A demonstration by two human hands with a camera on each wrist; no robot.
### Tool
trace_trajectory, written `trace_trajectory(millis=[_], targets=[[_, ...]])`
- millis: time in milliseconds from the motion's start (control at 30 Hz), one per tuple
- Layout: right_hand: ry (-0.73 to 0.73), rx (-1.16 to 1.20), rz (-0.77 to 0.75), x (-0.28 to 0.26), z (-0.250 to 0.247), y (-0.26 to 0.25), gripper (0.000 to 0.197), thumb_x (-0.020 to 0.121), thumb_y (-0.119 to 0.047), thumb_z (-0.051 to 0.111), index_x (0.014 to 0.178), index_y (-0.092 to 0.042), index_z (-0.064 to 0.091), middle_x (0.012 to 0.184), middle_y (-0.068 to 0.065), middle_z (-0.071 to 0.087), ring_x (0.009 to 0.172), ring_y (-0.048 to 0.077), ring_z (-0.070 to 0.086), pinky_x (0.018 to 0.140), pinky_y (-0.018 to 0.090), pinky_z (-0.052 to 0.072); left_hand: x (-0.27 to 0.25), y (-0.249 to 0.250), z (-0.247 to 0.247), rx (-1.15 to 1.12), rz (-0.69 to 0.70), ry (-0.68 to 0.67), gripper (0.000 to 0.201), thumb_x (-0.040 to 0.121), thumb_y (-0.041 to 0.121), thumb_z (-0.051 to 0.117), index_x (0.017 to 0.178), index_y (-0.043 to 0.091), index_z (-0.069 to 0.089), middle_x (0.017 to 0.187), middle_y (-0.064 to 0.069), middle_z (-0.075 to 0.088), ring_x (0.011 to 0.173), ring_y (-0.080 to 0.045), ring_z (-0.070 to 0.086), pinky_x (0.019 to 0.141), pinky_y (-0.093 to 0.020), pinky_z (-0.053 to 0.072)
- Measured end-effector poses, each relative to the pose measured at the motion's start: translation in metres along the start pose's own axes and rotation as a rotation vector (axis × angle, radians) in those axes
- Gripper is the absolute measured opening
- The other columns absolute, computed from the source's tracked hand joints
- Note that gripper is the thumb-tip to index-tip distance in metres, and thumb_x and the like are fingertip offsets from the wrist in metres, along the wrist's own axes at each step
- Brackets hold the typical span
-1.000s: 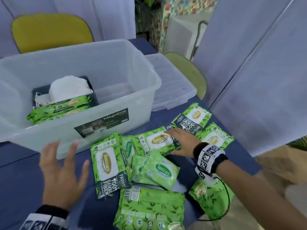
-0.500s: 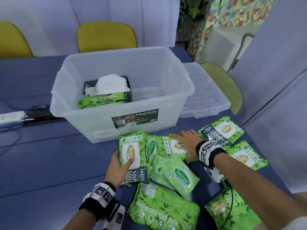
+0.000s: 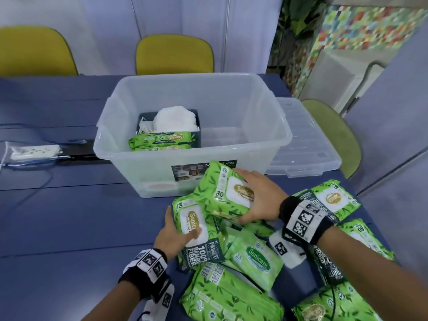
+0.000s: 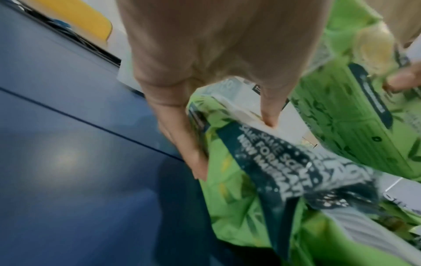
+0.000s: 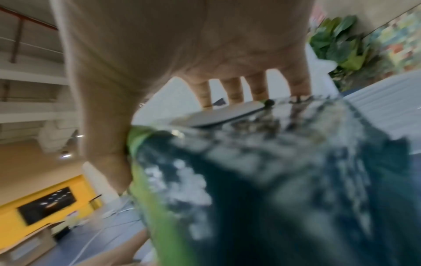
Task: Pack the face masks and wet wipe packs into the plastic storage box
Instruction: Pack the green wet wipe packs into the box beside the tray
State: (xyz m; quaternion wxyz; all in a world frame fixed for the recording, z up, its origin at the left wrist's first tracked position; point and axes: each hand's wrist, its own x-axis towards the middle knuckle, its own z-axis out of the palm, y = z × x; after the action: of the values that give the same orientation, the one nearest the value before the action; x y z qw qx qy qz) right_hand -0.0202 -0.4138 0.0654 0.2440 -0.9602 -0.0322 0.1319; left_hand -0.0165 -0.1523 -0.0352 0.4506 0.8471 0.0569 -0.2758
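Observation:
The clear plastic storage box (image 3: 273,126) stands open on the blue table, holding white face masks (image 3: 173,120) and two green wipe packs (image 3: 162,140). Just in front of it, my right hand (image 3: 257,200) grips a green 80-count wipe pack (image 3: 222,193) lifted and tilted off the pile; the right wrist view shows fingers over its top and thumb on its side. My left hand (image 3: 176,230) grips another 80-count wipe pack (image 3: 196,230) by its left edge, thumb on top (image 4: 271,115) and fingers beneath. Several more wipe packs (image 3: 252,258) lie around both hands.
The box lid (image 3: 308,140) lies flat to the right of the box. A white power strip (image 3: 32,151) with a cable sits on the table at far left. Yellow chairs (image 3: 173,54) stand behind the table, a green one (image 3: 335,135) at right.
My left hand came in from the left and took hold of a pack. My right hand closed on another pack and raised it off the pile toward the box.

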Motion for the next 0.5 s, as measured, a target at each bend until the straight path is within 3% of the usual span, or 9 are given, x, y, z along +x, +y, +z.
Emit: trace_trajectory(millis=[133,233,300,367,433,500], targets=[[-0.048,-0.004,0.046,-0.003,0.033,-0.038,0.129,0.043,-0.074,0.073,0.146,-0.032,0.008,0.121,0.003,0.042,0.115,0.026,0.045,0.098,0.043,0.042,-0.009,-0.004,0.008,-0.023,0.013,0.033,0.120,0.073,0.046,0.077,0.149,0.030,-0.016,0.141,-0.010,0.047,0.117,-0.034,0.056,0.092,-0.039,0.046],[-0.092,-0.021,0.115,-0.002,0.064,-0.063,0.130,0.046,-0.079,0.068,0.146,-0.031,0.001,0.138,0.007,0.035,0.127,0.032,0.037,0.102,0.049,0.039,-0.014,-0.013,0.010,-0.071,0.003,0.004,0.106,0.065,0.048,0.074,0.144,0.034,0.004,0.133,-0.006,0.053,0.106,-0.030,0.061,0.085,-0.047,0.053],[-0.096,-0.072,0.163,-0.001,0.078,-0.076,0.129,0.051,-0.082,0.064,0.148,-0.030,-0.004,0.145,0.009,0.028,0.131,0.033,0.033,0.104,0.049,0.036,-0.019,-0.021,0.010,-0.213,0.023,-0.020,0.084,0.080,0.032,0.067,0.141,0.040,0.010,0.133,-0.005,0.053,0.095,-0.023,0.065,0.072,-0.053,0.057],[-0.094,-0.092,0.194,0.002,0.086,-0.085,0.130,0.053,-0.086,0.057,0.148,-0.027,-0.008,0.151,0.011,0.021,0.134,0.035,0.030,0.106,0.048,0.034,-0.022,-0.030,0.008,-0.385,-0.007,-0.021,0.072,0.097,0.024,0.050,0.148,0.041,0.001,0.139,-0.009,0.048,0.084,-0.022,0.067,0.069,-0.050,0.058],[-0.091,-0.074,0.209,0.006,0.090,-0.089,0.128,0.056,-0.088,0.052,0.149,-0.026,-0.011,0.154,0.012,0.016,0.135,0.035,0.030,0.106,0.046,0.035,-0.025,-0.033,0.003,-0.523,-0.111,-0.001,0.061,0.101,0.038,0.038,0.150,0.038,0.001,0.136,-0.013,0.050,0.079,-0.031,0.069,0.069,-0.046,0.058],[-0.101,0.011,0.218,0.011,0.090,-0.087,0.119,0.065,-0.084,0.051,0.149,-0.025,-0.008,0.155,0.012,0.014,0.135,0.033,0.034,0.105,0.043,0.037,-0.027,-0.035,0.001,-0.649,-0.199,-0.034,0.061,0.096,0.056,0.033,0.150,0.031,0.020,0.123,-0.008,0.058,0.087,-0.031,0.067,0.070,-0.042,0.057]])
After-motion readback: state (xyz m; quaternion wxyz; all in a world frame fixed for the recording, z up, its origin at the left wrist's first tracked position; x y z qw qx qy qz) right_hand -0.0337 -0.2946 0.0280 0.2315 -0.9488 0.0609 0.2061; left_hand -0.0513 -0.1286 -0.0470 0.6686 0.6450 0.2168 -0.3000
